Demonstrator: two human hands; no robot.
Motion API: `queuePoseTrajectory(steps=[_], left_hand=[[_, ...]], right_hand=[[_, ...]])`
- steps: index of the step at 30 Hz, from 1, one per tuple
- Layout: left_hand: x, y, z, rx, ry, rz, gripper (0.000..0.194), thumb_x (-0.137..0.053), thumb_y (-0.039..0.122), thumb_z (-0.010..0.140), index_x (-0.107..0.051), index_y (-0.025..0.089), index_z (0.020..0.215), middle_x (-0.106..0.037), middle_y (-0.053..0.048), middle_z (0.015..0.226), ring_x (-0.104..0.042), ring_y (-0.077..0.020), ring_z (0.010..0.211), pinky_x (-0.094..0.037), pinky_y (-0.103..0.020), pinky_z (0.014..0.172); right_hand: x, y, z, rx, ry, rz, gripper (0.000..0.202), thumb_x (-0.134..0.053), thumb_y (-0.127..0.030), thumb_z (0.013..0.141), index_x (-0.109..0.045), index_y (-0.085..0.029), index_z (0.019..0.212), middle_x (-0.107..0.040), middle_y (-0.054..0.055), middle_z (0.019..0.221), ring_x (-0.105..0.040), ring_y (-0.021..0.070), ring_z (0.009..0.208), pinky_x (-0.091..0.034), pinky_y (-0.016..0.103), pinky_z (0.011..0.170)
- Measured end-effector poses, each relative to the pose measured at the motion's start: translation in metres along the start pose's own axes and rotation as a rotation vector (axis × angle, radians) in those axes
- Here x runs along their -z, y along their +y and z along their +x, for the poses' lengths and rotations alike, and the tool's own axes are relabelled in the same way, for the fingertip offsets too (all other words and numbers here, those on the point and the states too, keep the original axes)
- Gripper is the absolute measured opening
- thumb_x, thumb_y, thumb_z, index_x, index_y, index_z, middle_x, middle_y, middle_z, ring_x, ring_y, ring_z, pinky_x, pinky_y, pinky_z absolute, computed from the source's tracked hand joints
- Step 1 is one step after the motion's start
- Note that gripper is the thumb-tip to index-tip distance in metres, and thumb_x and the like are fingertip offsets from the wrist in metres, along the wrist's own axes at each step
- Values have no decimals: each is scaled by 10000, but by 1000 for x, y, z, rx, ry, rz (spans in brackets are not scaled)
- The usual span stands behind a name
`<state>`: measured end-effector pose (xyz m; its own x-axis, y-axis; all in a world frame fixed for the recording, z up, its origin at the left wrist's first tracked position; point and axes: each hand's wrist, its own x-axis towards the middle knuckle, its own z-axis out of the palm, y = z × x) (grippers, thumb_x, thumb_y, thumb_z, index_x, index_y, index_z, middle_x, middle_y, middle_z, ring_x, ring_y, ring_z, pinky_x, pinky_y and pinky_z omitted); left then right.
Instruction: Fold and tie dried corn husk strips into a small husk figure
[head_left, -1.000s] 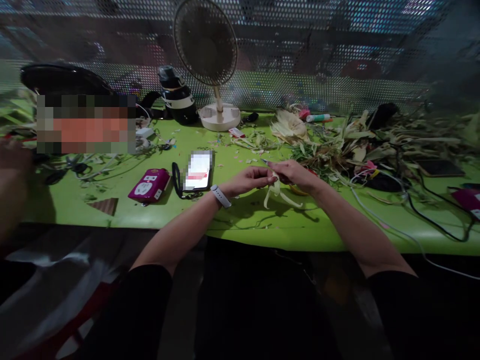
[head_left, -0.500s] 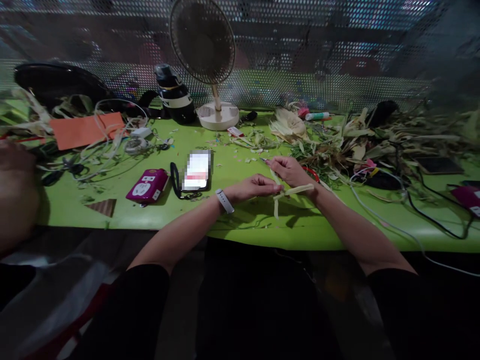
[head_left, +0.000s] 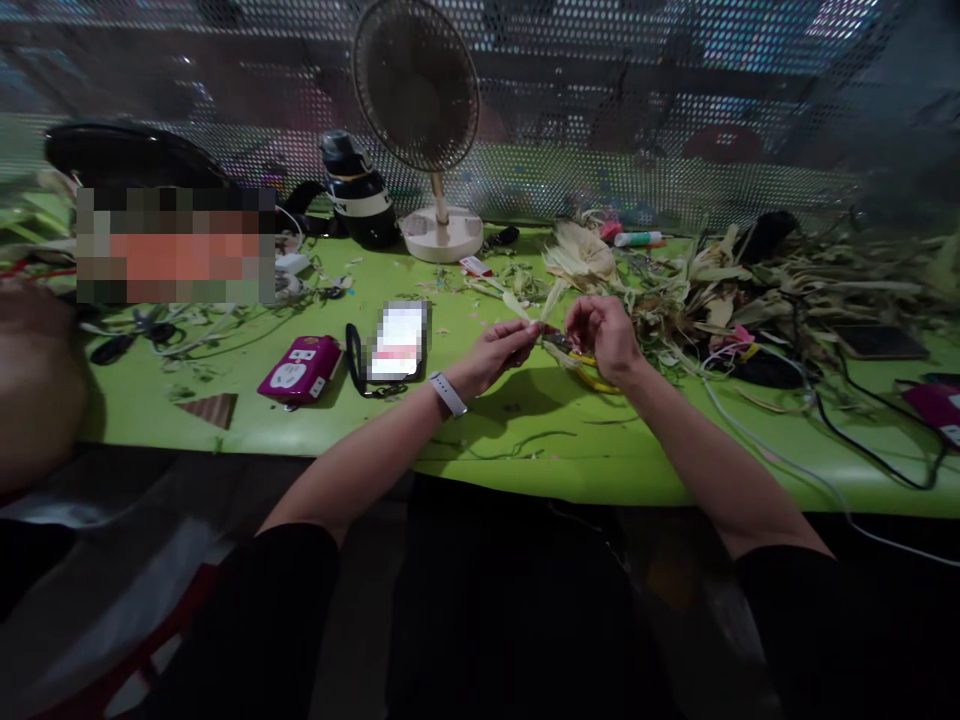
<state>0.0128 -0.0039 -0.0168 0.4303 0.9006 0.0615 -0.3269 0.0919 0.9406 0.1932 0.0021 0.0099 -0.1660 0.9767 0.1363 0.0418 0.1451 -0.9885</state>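
Pale green strips of corn husk (head_left: 553, 298) fan upward from the fingertips of my left hand (head_left: 501, 352), which pinches them closed. Close on the right is my right hand (head_left: 609, 335), its fingers curled inward. Yellow-handled pliers (head_left: 594, 377) run beneath its palm, with their dark metal jaws near my left fingertips. The right hand appears closed round these pliers, though part of the grip is hidden. Below both hands, thin green strands (head_left: 517, 445) lie on the green table (head_left: 450, 440).
A phone (head_left: 401, 340) and a purple power socket (head_left: 301, 368) lie to the left. Behind stand a fan (head_left: 442, 235) and a dark bottle (head_left: 360, 205). Dried husks (head_left: 720, 270) pile up at right, beside a white cable (head_left: 750, 440). Another person's arm (head_left: 37, 390) rests at far left.
The husk strips have turned from hanging down and rightward to pointing up. My right hand has shifted right and rolled, exposing yellow handles below it. My left hand has moved slightly left and up.
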Motion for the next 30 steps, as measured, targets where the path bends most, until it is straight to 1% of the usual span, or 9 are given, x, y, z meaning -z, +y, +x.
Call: queuePoseTrajectory(steps=[2, 6, 9, 12, 14, 18, 23, 27, 30], left_hand=[[2, -1, 2, 4, 12, -17, 288, -815, 421, 718, -701, 159, 754, -447, 35, 600, -352, -54, 531, -264, -213, 492], [0, 0, 0, 76, -35, -18, 289, -849, 348, 650, -649, 144, 692, -521, 36, 612, -426, -42, 530, -317, -177, 499], [-2, 2, -3, 151, -39, -30, 319, -792, 428, 707, -646, 144, 717, -563, 29, 599, -483, -54, 500, -346, -180, 470], [-3, 4, -5, 202, -64, 46, 401, -677, 531, 823, -677, 134, 765, -503, 41, 465, -399, -47, 368, -238, -189, 381], [-4, 5, -5, 214, -79, 103, 390, -675, 508, 844, -681, 125, 769, -473, 51, 402, -341, -36, 314, -185, -190, 359], [-6, 8, -7, 216, -61, 119, 331, -694, 441, 841, -641, 136, 723, -525, 46, 411, -409, -38, 320, -233, -171, 358], [-8, 10, -10, 174, -127, 168, 397, -745, 442, 795, -551, 152, 604, -556, 42, 433, -457, -38, 343, -332, -168, 390], [-8, 10, -9, 179, -167, 144, 393, -753, 442, 790, -560, 149, 613, -578, 30, 455, -477, -43, 361, -360, -171, 408], [-6, 9, -6, 199, -145, 39, 421, -645, 532, 862, -634, 135, 720, -599, 7, 480, -521, -73, 390, -397, -194, 428]], right_hand=[[-2, -3, -3, 21, -47, -21, 635, -401, -780, 863, -495, -219, 578, -431, -17, 481, -385, 104, 414, -323, 273, 431], [-9, -2, -7, -20, -69, -126, 607, -661, -752, 733, -453, -213, 548, -403, -54, 446, -345, 69, 391, -275, 249, 398], [-14, 2, -6, -16, -111, -104, 631, -651, -787, 708, -450, -210, 548, -399, -61, 437, -317, 57, 389, -241, 238, 385], [-16, 4, -6, 22, -188, -107, 655, -613, -823, 709, -471, -202, 554, -428, -51, 457, -326, 55, 400, -249, 230, 389], [-17, 4, -6, 29, -204, -110, 666, -576, -829, 737, -481, -199, 541, -439, -39, 459, -343, 60, 402, -277, 231, 396], [-18, 3, -7, -14, -156, -126, 685, -512, -816, 798, -500, -195, 509, -431, -24, 426, -366, 73, 390, -316, 238, 406], [-18, 3, -5, -18, 36, -111, 691, -537, -834, 754, -448, -206, 480, -420, -29, 398, -370, 67, 363, -309, 232, 393], [-15, 1, -4, 10, 17, -101, 694, -561, -845, 718, -460, -204, 475, -428, -28, 398, -379, 66, 364, -300, 232, 394], [-12, 3, -2, 19, -16, -70, 683, -579, -833, 725, -460, -207, 479, -431, -30, 405, -371, 67, 370, -296, 237, 396]])
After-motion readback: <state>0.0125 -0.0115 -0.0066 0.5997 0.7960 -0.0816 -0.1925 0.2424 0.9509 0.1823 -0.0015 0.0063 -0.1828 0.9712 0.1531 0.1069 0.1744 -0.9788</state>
